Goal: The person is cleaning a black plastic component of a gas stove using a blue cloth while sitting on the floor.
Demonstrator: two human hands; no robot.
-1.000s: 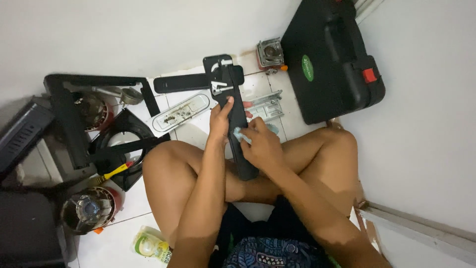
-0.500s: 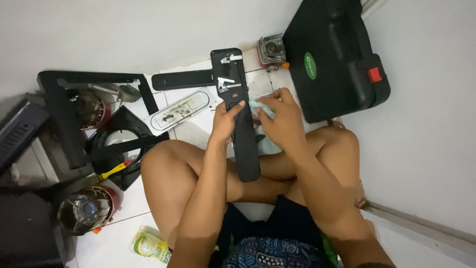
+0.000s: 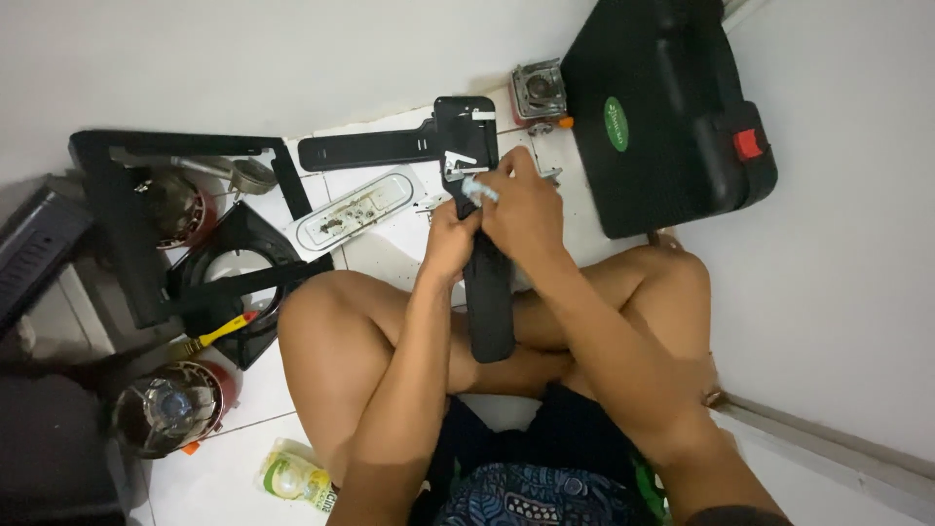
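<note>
Black, long flat metal panel clasped by left hand; right hand pinches pale cloth.

Black case blocks right, metal tray left, bare tiles between

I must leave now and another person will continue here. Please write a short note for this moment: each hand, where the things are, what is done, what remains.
Left hand: grips the long black panel lying over the crossed legs.
Right hand: presses a small pale blue cloth on the panel's upper part.
Nearby on the floor: second black strip, grey metal tray with debris, black stove body, yellow-handled tool.
Done: stove is taken apart.
Left: cannot tell how much of the panel is wiped; other parts lie untouched.
</note>
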